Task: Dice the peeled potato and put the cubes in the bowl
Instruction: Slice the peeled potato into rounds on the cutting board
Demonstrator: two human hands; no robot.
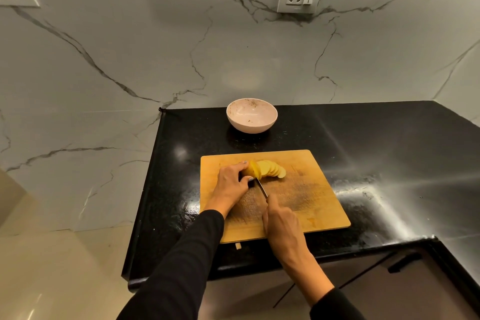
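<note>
Head view, looking down on a black worktop (363, 163) with a wooden cutting board (306, 205) near its front edge. Left hand (231, 184) curls over the uncut end of the peeled potato (250, 170), fingertips and thumb pinching it down on the board. Right hand (281, 221) is wrapped round the handle of a knife (261, 187), forefinger lying along the top, blade set against the potato's cut face. A fan of round slices (274, 169) leans away to the right of the blade, overlapping, touching one another. Pink bowl (252, 115) sits behind the board, apart from it, nothing in it that I can see.

Judgement: slicing stage, nearly through; no cubes yet, so the task is well short of half. The remaining stub is small, so the fingertips are close to the blade. Better to tuck them back, knuckles forward, and keep the cuts straight down and even with the slices already made. Next, likely stack the slices flat, cut into strips, then across. The leaning fan could slide if bumped. Risk: the stub rolling under the last cuts.
</note>
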